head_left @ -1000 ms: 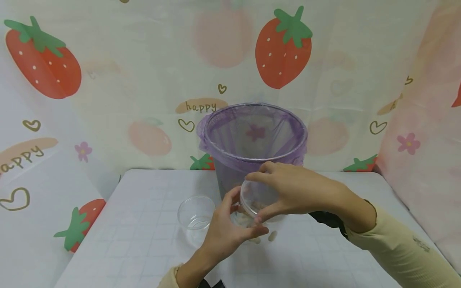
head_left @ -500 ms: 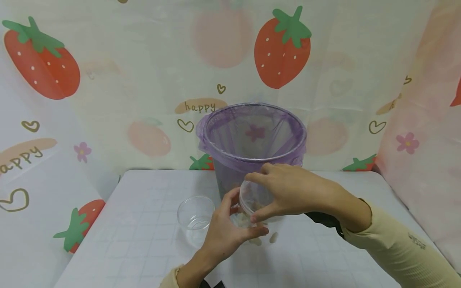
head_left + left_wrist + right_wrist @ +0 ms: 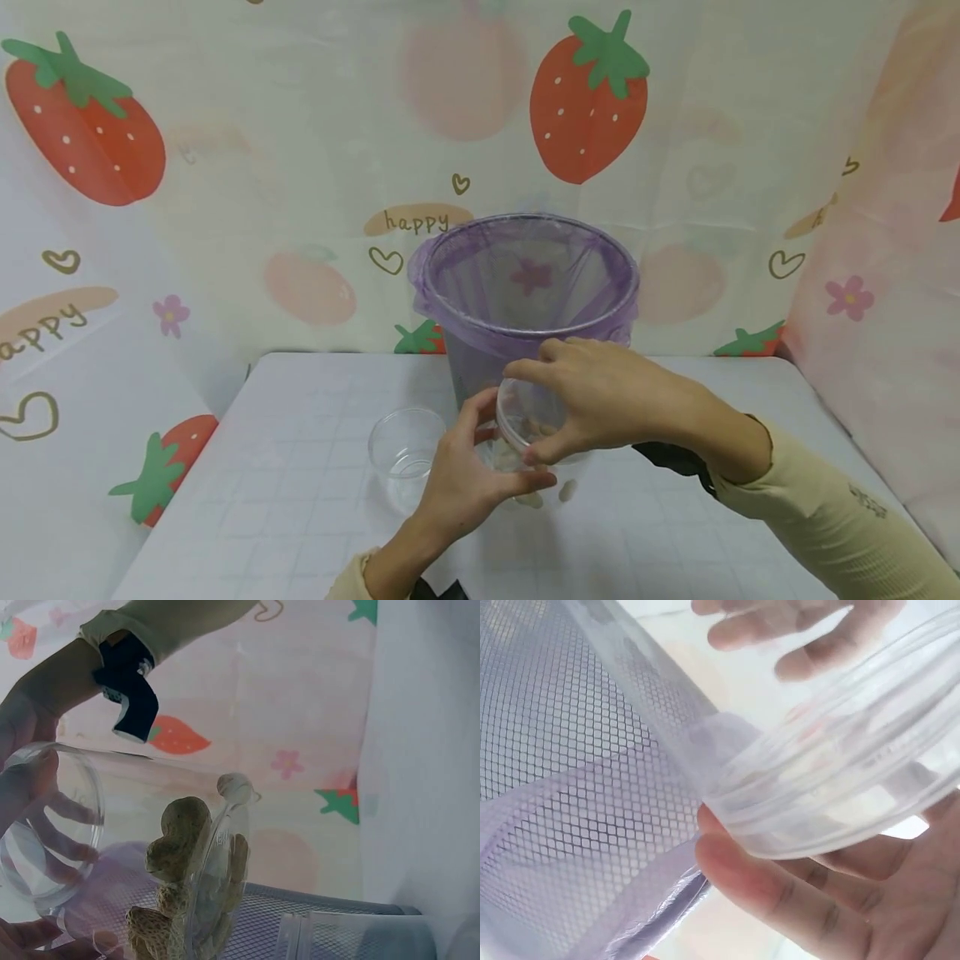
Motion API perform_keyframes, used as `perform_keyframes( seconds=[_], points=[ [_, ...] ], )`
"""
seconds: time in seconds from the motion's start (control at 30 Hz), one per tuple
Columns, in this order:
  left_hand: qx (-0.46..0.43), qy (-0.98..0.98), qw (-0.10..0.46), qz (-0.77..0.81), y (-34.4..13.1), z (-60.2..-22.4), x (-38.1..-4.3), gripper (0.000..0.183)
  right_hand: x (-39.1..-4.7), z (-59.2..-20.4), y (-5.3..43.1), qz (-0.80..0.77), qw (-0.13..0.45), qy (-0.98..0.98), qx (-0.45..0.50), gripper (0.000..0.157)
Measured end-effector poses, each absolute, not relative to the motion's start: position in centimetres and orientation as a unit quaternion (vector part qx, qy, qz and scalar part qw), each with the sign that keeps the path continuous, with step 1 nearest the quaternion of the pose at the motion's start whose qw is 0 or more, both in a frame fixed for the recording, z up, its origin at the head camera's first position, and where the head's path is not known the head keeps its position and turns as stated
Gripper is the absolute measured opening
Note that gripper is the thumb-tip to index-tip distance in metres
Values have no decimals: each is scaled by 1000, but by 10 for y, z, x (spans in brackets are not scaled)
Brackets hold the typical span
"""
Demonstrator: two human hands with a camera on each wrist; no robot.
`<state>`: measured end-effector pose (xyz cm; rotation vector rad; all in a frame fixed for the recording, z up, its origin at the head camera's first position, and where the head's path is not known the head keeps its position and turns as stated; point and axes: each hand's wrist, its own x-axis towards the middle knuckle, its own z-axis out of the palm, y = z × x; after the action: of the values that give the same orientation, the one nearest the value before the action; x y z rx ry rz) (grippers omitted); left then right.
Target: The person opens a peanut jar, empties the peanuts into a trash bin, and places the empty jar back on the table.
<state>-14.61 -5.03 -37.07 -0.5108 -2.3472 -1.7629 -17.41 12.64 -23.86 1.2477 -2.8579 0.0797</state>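
A clear plastic jar [image 3: 528,408] is held tilted in both hands in front of a mesh bin. My left hand [image 3: 468,483] grips its side, thumb and fingers spread round the wall. From above, my right hand [image 3: 607,392] holds the jar's top end, thumb and fingers at the ridged rim [image 3: 832,817]. Several peanuts in their shells [image 3: 184,832] lie together at the jar's base in the left wrist view. On the table near the left thumb are loose peanuts [image 3: 567,490].
The bin [image 3: 468,367], lined with a purple bag, stands right behind the hands. A clear cup [image 3: 405,450] stands on the white table [image 3: 300,500] left of the left hand. Strawberry-printed cloth [image 3: 322,150] hangs behind and at both sides.
Both hands and the jar shift very slightly left. The right thumb slides a little along the jar's rim; the grips otherwise look the same.
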Motion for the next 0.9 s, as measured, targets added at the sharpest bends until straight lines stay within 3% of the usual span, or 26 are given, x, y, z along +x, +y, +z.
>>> perform_keyframes(
  seconds=[0.53, 0.9],
  points=[
    [-171, -789, 84, -583, -49, -369, -151, 90, -177, -240, 128, 40, 32, -912, 407, 66],
    [-207, -772, 32, -601, -54, -369, -155, 91, -174, -238, 127, 45, 23, -926, 373, 72]
  ],
)
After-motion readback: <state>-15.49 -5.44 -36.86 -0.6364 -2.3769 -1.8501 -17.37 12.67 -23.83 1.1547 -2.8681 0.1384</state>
